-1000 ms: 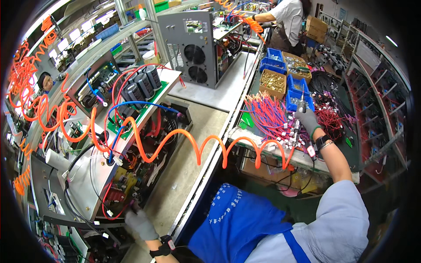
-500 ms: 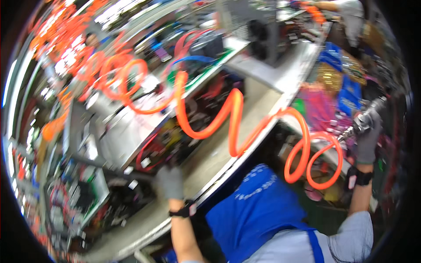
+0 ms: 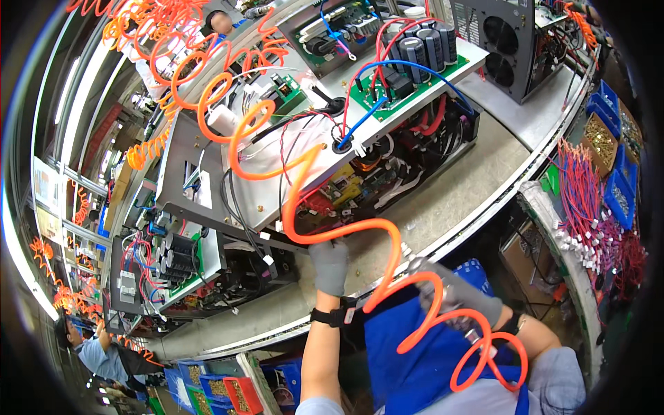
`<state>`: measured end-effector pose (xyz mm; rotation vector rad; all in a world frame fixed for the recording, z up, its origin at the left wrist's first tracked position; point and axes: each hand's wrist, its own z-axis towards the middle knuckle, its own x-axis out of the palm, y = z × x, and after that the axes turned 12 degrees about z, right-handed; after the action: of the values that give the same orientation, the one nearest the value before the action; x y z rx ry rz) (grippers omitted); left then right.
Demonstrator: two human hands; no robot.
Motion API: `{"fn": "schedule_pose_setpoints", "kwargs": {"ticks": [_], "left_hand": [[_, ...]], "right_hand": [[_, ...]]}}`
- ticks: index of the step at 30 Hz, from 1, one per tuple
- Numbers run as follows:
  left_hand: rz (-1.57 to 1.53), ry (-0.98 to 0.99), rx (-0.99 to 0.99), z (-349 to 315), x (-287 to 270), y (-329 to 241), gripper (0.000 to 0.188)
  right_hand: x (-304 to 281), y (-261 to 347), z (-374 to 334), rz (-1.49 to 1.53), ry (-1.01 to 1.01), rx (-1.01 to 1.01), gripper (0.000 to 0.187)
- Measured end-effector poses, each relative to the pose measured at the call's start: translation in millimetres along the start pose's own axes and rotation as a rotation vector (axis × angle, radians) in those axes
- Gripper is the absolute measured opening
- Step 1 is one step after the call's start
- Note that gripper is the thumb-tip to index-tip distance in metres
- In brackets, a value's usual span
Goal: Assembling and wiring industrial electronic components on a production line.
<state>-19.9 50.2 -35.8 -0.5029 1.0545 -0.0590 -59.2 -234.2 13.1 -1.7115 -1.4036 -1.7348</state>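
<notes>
My right hand (image 3: pixel 474 299), in a grey glove, is wrapped round a metal air screwdriver (image 3: pixel 430 271) in front of my blue apron. The tool's tip points up and left toward the bench edge, and an orange coiled hose (image 3: pixel 395 259) joins its rear end. My left hand (image 3: pixel 329 268), also gloved in grey, is at the near lower edge of an open electronics chassis (image 3: pixel 387 169). Its fingertips are partly hidden by the hose, so its grip is unclear. On top of the chassis, a metal panel carries a green circuit board (image 3: pixel 379 104) with large capacitors and red and blue wires.
A second open chassis (image 3: pixel 207 270) stands at left on the curved bench (image 3: pixel 484 176), and a dark fan unit (image 3: pixel 501 41) at the back. To the right lie blue screw bins (image 3: pixel 620 197) and red wires (image 3: pixel 581 183). More bins (image 3: pixel 238 394) stand lower left. Other people (image 3: pixel 104 356) are farther off.
My right hand has brought the air screwdriver from beside the bins at right to in front of my apron. The view has turned leftward. My left hand stays by the chassis edge.
</notes>
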Motion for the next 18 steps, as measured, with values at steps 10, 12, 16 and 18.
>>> {"fn": "schedule_pose_setpoints", "kwargs": {"ticks": [10, 12, 16, 18], "left_hand": [[0.083, -0.030, 0.002, -8, 7, 13, 0.013], [0.107, -0.028, -0.008, -7, 5, 10, 0.014], [0.094, -0.024, 0.006, -1, 2, 6, 0.014], [0.068, 0.017, 0.019, 0, 1, 5, 0.013]], "right_hand": [[-20, -29, 26, -0.592, -0.042, -0.018, 0.095], [-23, -26, 30, -0.621, 0.002, -0.050, 0.094], [-20, -24, 35, -0.730, 0.031, -0.227, 0.090], [-17, -19, 33, -0.640, 0.017, -0.102, 0.090]]}}
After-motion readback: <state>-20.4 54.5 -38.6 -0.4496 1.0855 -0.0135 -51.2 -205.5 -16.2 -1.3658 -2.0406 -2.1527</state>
